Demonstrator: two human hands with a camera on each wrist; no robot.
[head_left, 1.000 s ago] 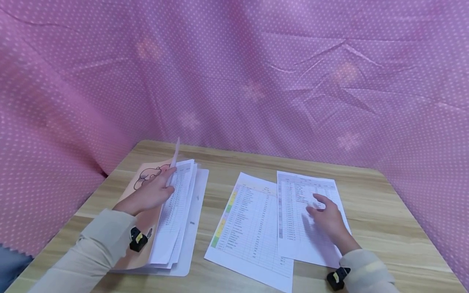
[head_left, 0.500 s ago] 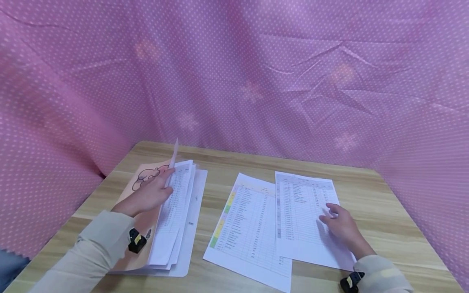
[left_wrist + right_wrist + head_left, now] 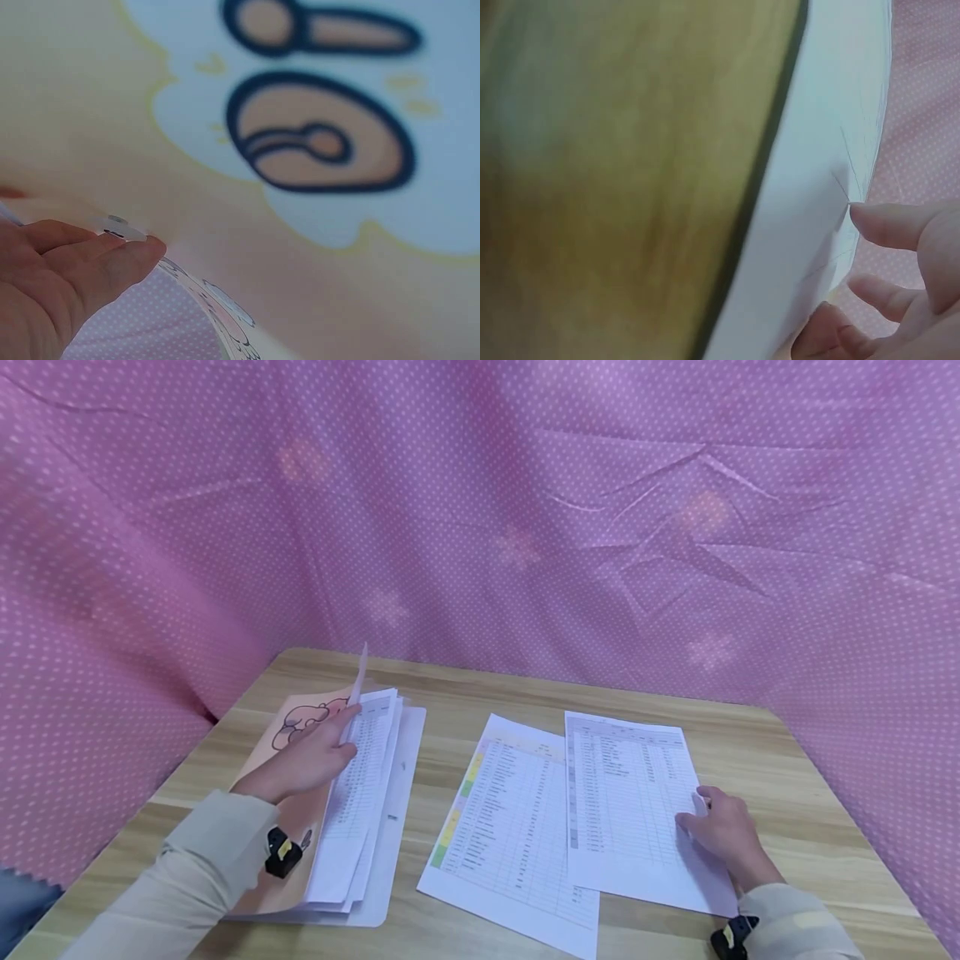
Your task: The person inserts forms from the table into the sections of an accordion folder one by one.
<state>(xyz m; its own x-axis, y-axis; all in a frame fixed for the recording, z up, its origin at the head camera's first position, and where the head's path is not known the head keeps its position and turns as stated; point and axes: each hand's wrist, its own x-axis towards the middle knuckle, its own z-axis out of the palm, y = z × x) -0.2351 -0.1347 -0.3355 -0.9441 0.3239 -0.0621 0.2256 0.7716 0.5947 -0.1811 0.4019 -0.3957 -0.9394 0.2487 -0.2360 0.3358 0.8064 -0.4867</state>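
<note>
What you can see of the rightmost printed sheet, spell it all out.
The rightmost printed sheet looks like white paper bearing a fine grid, with a greyish strip down its left side; the text is too small to read. It lies slightly askew on the wooden table, overlapping the neighbouring sheet. The right grip touches its right edge; pinching is unclear.

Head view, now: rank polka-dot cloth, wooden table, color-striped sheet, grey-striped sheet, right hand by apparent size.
1. polka-dot cloth
2. wooden table
3. color-striped sheet and grey-striped sheet: too alike to rank, the former partly covered
4. right hand
</note>
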